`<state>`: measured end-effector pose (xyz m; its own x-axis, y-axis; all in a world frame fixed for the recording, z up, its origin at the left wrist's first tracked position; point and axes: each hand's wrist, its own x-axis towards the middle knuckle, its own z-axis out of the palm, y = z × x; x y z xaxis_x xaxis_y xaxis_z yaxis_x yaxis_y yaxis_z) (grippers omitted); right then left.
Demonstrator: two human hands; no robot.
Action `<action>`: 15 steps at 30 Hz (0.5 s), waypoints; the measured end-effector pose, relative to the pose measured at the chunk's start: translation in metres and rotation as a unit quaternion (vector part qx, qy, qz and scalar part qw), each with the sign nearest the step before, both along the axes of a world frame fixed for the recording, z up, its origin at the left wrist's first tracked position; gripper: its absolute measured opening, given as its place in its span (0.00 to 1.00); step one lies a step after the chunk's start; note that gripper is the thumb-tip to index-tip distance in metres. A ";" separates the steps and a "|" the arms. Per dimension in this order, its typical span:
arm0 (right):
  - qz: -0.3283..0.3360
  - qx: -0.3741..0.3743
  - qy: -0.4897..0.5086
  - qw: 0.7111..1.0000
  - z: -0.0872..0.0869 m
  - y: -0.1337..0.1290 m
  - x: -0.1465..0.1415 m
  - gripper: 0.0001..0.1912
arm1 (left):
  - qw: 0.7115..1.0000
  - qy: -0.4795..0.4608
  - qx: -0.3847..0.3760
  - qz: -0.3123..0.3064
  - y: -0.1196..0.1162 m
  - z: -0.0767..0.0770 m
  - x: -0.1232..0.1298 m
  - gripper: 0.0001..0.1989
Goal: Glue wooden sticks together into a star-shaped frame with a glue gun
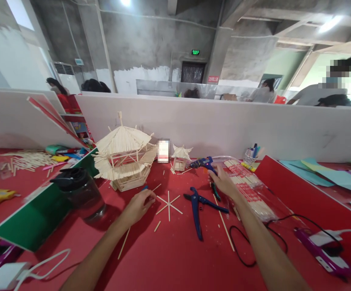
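Several thin wooden sticks form a star (169, 203) lying flat on the red tabletop (172, 262). Just left of it, my left hand (141, 205) has its fingers curled together around something I cannot make out, with a stick close by. My right hand (220, 180) reaches to the blue glue gun (204, 163), its fingers at the handle. The blue cutter (197, 206) rests with spread handles between the star and my right forearm. Behind my left hand stands a large stick pavilion (123, 155); a small stick pavilion (181, 157) stands farther back.
A dark bottle (80, 194) stands left beside a green divider (38, 208). Bagged sticks (248, 190) and a black cable (242, 262) lie right, near a red divider (287, 188). A white partition (193, 121) runs behind; other people are beyond it.
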<state>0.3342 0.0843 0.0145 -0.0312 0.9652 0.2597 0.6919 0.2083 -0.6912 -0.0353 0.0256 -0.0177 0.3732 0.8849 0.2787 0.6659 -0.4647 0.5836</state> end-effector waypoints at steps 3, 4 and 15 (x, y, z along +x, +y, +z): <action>0.060 0.012 0.062 0.996 0.007 -0.013 -0.002 0.19 | 1.000 -0.007 0.003 -0.010 -0.002 -0.002 0.007 0.06; 0.085 0.007 0.083 0.993 0.008 -0.019 -0.006 0.19 | 1.000 -0.008 0.004 -0.013 -0.002 -0.003 0.010 0.06; 0.261 -0.184 0.360 0.877 -0.019 -0.056 -0.052 0.28 | 1.000 0.013 -0.008 0.000 -0.008 -0.004 0.022 0.05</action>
<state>0.2827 0.0282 -0.0042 -0.4494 0.8908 0.0670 -0.0736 0.0379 -0.9966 -0.0135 0.0180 -0.0221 0.3804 0.8888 0.2556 0.6804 -0.4561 0.5736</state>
